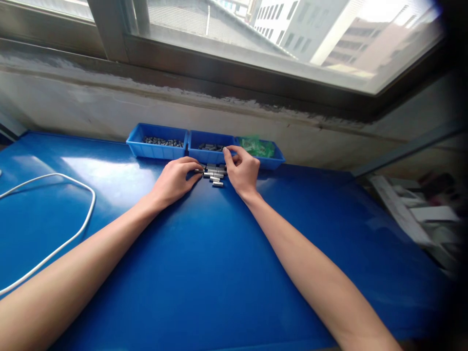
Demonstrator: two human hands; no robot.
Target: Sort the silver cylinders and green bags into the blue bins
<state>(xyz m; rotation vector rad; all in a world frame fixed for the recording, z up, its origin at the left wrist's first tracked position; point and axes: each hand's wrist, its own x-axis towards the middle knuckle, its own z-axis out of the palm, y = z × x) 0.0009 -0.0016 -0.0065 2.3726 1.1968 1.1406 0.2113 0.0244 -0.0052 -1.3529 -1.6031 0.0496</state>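
Note:
Several short, shiny metal bars [216, 175] lie side by side in a stepped group on the blue table. At the left end of the group is my left hand [179, 179], its thumb and fingers curved around a small metal bar [199, 170]. My right hand [242, 169] is raised at the front edge of the middle blue bin [208, 156], thumb and index finger pinched together; what is between them is too small to make out. Dark metal bars [211, 146] lie inside that bin.
The left blue bin [157, 151] holds many small metal pieces [163, 142]. Green plastic bags [258, 146] fill the right blue bin [274, 162]. A white cable [89, 209] loops over the table [204, 282] at left. Behind the bins stand a wall [91, 105] and a window frame [226, 66].

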